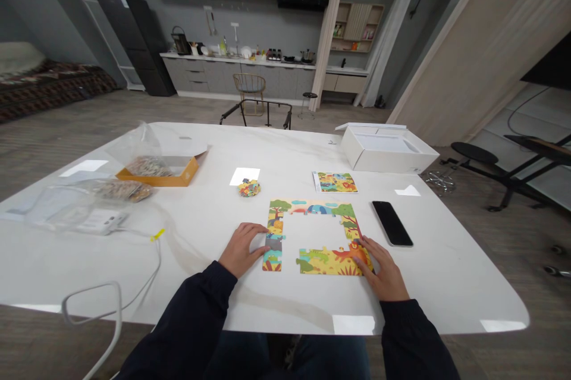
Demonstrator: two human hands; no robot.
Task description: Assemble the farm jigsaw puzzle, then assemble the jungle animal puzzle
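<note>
A partly joined jigsaw puzzle (328, 262) lies flat on the white table, its pieces forming a frame around a bare middle. A gap breaks the bottom edge near the left corner. At the left column, my left hand (241, 249) is open, its fingertips touching the outer edge. My right hand (384, 273) rests open over the lower right corner, fingers on the lion piece and partly hiding it. Beyond the puzzle sit a small pile of loose puzzle pieces (249, 188) and a picture card (335, 182) showing a similar animal scene.
A black phone (392, 223) lies right of the puzzle, with a white box (388, 151) behind it. On the left are an orange box (182, 175), a plastic bag of pieces (122, 190), a white adapter (100, 221) and a looping cable (118, 297).
</note>
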